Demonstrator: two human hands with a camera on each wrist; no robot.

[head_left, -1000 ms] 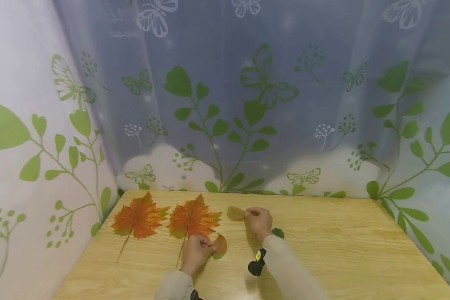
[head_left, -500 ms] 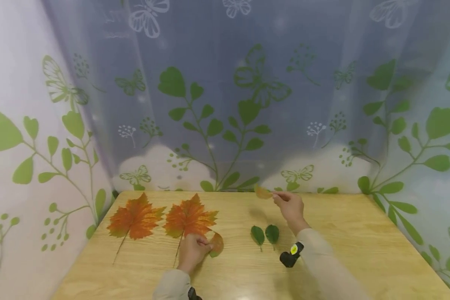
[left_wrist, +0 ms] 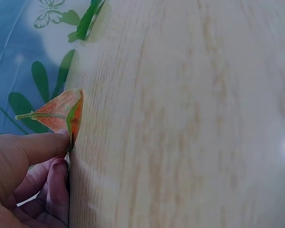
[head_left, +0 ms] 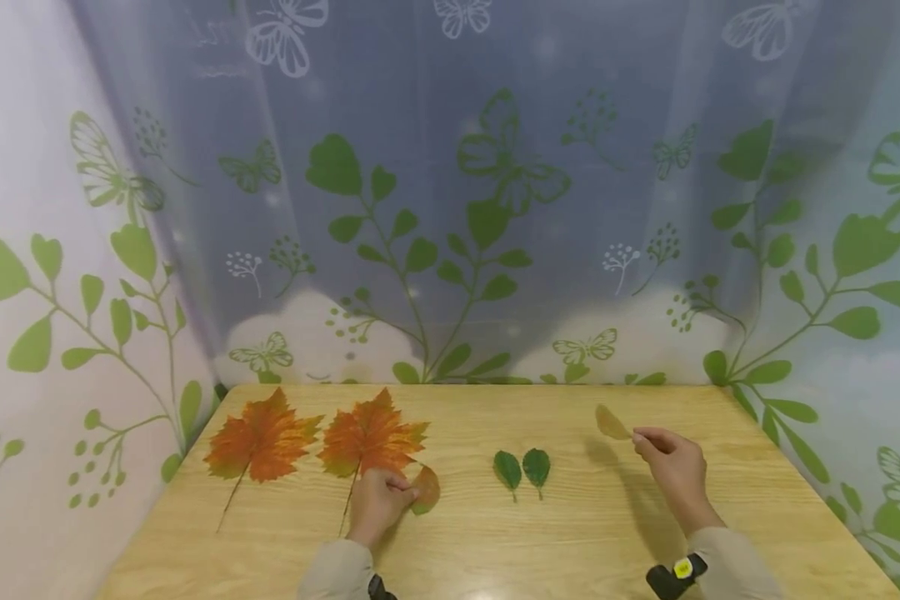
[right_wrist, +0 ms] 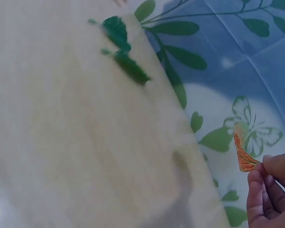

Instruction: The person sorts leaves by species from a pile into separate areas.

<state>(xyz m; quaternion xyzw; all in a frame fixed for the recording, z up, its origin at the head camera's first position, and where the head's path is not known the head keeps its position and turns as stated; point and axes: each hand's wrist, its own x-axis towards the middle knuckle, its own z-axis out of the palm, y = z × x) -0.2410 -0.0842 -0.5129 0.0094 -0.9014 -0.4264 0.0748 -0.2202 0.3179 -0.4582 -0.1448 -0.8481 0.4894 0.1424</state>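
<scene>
My left hand (head_left: 378, 504) pinches a small orange-green leaf (head_left: 426, 490) low over the table, just beside the stem of the right-hand maple leaf. Seen from the left wrist, that leaf (left_wrist: 61, 111) is curled, with thumb and finger at its edge. Out to the right, my right hand (head_left: 675, 471) holds another small orange-brown leaf (head_left: 612, 422) by its stem, raised above the table; its shadow falls below. Two small dark green leaves (head_left: 507, 470) lie side by side between the hands. Two large orange maple leaves (head_left: 262, 437) lie at the left.
The wood-grain table (head_left: 465, 542) ends at the back against a printed curtain (head_left: 450, 250) with leaves and butterflies. More curtain hangs along both sides. Each wrist wears a black camera (head_left: 671, 577).
My right hand has lifted its small leaf from the middle and carried it right, uncovering both green leaves. The left hand stays by the maple leaf, still pinching its leaf.
</scene>
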